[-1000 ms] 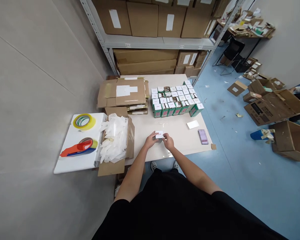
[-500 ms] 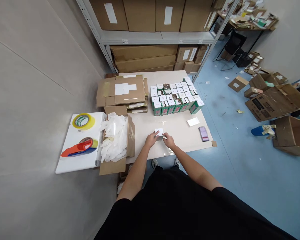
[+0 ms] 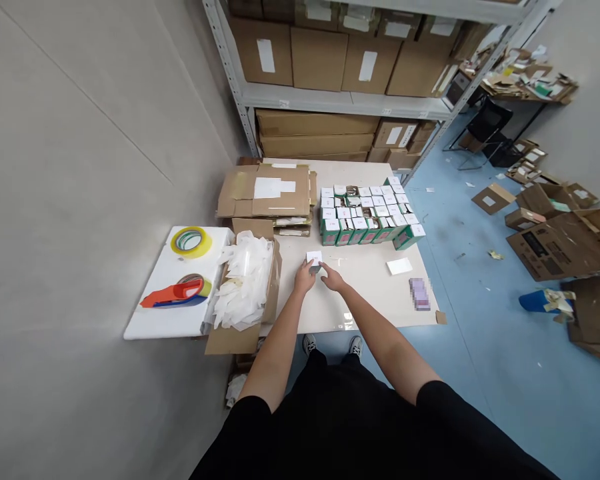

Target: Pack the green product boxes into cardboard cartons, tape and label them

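A small green box with a white top stands on the white table in front of me. My left hand grips its left side with curled fingers. My right hand touches its right side, fingers bent around it. Just beyond stands a block of several like green boxes with white tops, a short gap away from the held box.
A cardboard box of clear plastic bags sits left of my hands. Tape rolls and a red tape dispenser lie on a white side board. Flattened cartons lie behind. A white card and a blurred item rest at right. Shelves hold brown cartons.
Both hands have pushed the small box farther away across the table, closer to the block of green boxes. The camera view has shifted right and tilted up.
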### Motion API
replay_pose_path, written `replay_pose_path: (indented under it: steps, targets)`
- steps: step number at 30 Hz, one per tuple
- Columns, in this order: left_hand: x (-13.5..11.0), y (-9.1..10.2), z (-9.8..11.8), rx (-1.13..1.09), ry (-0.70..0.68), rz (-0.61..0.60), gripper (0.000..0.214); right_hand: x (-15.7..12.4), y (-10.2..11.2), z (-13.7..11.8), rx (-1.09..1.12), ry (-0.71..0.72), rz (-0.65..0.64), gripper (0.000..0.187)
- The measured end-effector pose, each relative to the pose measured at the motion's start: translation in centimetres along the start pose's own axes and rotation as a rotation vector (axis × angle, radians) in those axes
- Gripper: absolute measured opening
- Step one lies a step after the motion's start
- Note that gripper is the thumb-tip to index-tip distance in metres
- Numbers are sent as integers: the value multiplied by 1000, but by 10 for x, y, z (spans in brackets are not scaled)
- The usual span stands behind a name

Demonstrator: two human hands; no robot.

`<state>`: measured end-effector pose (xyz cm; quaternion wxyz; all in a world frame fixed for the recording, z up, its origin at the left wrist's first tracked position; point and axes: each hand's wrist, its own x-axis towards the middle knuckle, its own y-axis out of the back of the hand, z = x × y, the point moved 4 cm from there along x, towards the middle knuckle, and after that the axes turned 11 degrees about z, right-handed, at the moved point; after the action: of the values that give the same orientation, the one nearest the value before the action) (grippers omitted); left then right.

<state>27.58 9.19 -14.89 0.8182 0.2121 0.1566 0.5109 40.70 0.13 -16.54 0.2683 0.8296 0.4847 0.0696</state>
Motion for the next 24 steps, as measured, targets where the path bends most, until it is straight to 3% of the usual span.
replay_pose_path:
  steps: [3, 6, 9, 12, 15, 19, 24]
  targets:
    - [10, 7, -10, 115, 73, -53, 68, 12, -8, -4, -58, 29, -81, 82]
    - [12, 13, -10, 161, 68, -45, 75, 16, -12, -9, -86, 26, -68, 85]
    - [9, 22, 1, 159, 11, -6, 78, 11, -9, -19, -62, 88, 22, 86]
    - [-3, 38, 19, 97, -76, 69, 74, -7, 1, -30, -4, 124, 164, 73]
    - [-24, 63, 40, 36, -189, 220, 67, -32, 12, -42, 53, 130, 241, 58]
    - [-55, 104, 67, 62, -322, 449, 57, -53, 17, -75, 91, 204, 250, 55]
    - [-75, 159, 77, 93, -384, 616, 50, -45, -12, -145, 108, 401, 127, 52]
